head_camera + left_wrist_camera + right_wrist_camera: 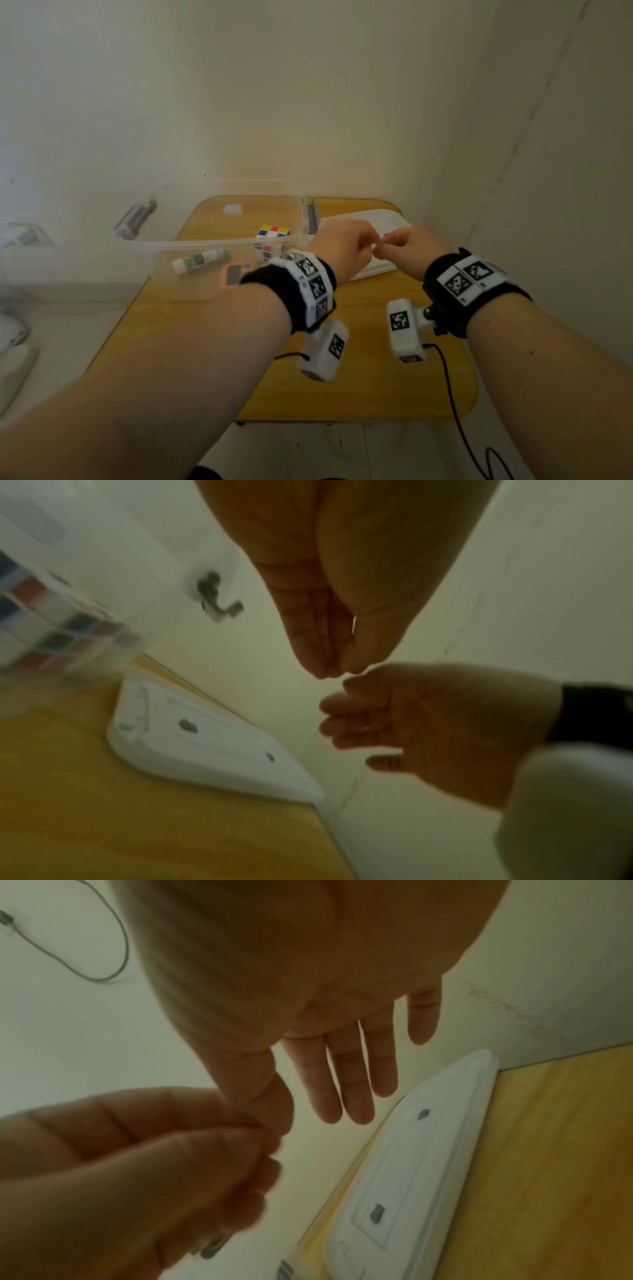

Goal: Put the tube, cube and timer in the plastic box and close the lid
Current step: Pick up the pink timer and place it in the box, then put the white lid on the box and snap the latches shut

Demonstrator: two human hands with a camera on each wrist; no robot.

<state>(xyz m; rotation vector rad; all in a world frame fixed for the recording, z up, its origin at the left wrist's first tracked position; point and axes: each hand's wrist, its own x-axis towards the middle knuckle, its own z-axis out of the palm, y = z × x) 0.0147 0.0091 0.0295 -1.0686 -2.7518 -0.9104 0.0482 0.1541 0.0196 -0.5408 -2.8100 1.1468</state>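
A clear plastic box (205,244) stands open on the left of the yellow table (359,383). In it lie the green-and-white tube (200,261), the coloured cube (272,233) and the pink timer (234,274), which my left wrist partly hides. To the right of the box, the white lid (371,214) lies flat on the table (205,750) (428,1150). My left hand (363,240) (325,664) hovers above it with fingers loosely bunched against the thumb, holding nothing. My right hand (387,245) (325,1107) hovers beside it with straight fingers, the two hands' fingertips almost meeting.
Grey latches hang at the box's left end (135,216) and right end (311,214). Walls stand close behind and to the right of the table. A black cable (452,394) trails off the front right edge. A socket (27,234) sits on the left wall.
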